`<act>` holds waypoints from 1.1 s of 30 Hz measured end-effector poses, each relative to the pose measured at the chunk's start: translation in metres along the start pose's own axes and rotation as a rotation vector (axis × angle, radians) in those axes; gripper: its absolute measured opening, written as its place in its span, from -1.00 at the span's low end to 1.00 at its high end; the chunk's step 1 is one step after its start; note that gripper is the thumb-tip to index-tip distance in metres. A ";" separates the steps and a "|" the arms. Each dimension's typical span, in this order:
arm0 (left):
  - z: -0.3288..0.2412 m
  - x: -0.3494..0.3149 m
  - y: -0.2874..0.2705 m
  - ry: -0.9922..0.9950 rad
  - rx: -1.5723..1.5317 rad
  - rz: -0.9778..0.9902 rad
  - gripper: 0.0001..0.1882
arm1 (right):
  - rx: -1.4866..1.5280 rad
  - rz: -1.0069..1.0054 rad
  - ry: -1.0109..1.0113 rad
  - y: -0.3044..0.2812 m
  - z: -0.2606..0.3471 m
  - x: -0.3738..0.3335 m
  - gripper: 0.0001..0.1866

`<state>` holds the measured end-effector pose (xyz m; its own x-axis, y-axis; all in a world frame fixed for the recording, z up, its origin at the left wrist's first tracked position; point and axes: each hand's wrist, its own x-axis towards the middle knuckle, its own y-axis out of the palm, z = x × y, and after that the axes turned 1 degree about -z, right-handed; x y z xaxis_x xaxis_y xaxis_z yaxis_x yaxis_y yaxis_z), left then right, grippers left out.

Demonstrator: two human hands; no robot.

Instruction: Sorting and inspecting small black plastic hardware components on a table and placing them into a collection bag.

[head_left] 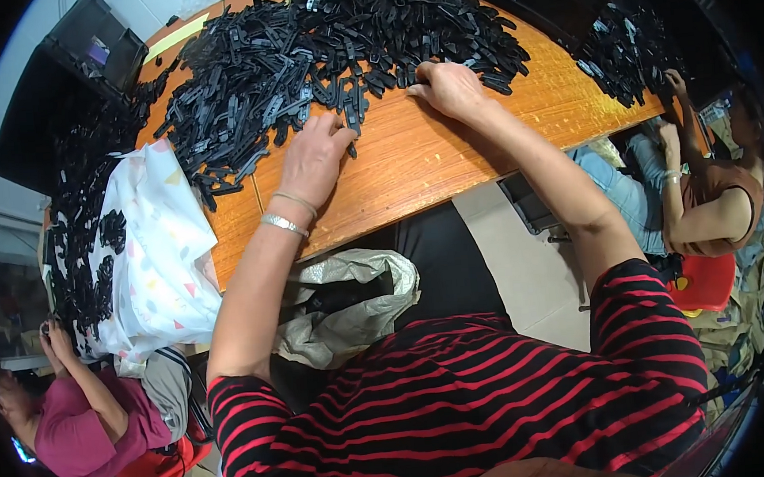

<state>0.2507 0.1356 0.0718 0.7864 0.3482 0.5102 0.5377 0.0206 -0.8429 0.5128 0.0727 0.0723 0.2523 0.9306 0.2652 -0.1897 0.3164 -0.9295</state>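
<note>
A broad heap of small, elongated black plastic pieces (pixel 256 79) covers the far part of the wooden table. My left hand (pixel 313 159) is at the near edge of this heap, fingers curled down around a small black piece (pixel 353 150) whose end shows by the fingertips. Farther right, my right hand (pixel 451 92) rests at the heap's front edge with bent fingers drawn together. Whatever lies under those fingers is hidden.
The wooden table (pixel 395 175) has its front edge before me. A patterned white plastic sheet (pixel 161 245) hangs at the left. Below the edge sits an opened woven sack (pixel 344 330). Black bins (pixel 90 55) stand behind. Co-workers sit at left (pixel 85 419) and right (pixel 708 207) beside more pieces.
</note>
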 end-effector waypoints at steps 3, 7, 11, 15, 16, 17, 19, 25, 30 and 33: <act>0.009 0.005 0.003 0.061 0.089 0.048 -0.85 | -0.053 0.063 0.038 -0.011 0.008 -0.001 -0.70; 0.009 0.008 -0.001 0.052 0.129 0.090 -0.84 | -0.098 0.022 0.067 0.000 -0.017 0.000 -0.71; 0.014 -0.002 -0.009 -0.095 0.099 0.162 -0.82 | -0.091 0.053 0.026 -0.007 -0.019 -0.008 -0.70; 0.005 -0.016 -0.011 -0.449 -0.359 0.007 -0.79 | 0.139 0.074 0.065 -0.027 0.016 -0.035 -0.70; -0.003 -0.017 -0.010 -0.607 -0.794 -0.081 -0.76 | 0.328 0.092 0.068 -0.027 0.023 -0.040 -0.73; -0.009 -0.017 -0.011 -0.751 -1.231 -0.177 -0.73 | 0.517 0.107 0.071 -0.030 0.032 -0.047 -0.76; -0.011 -0.025 -0.012 -0.707 -1.205 -0.200 -0.70 | 0.644 0.068 -0.019 -0.040 0.070 -0.060 -0.80; -0.047 -0.026 -0.027 -0.778 -1.448 -0.376 -0.65 | 0.626 -0.230 -0.278 -0.037 0.124 -0.079 -0.76; -0.050 -0.029 -0.026 -0.710 -1.454 -0.434 -0.66 | 0.504 -0.377 -0.396 -0.028 0.132 -0.081 -0.78; -0.050 -0.030 -0.025 -0.675 -1.445 -0.437 -0.65 | 0.588 -0.316 -0.341 -0.023 0.132 -0.084 -0.78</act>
<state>0.2285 0.0781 0.0859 0.4511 0.8772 0.1644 0.7927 -0.4785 0.3778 0.3705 0.0122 0.1051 0.0889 0.7543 0.6505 -0.6571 0.5352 -0.5309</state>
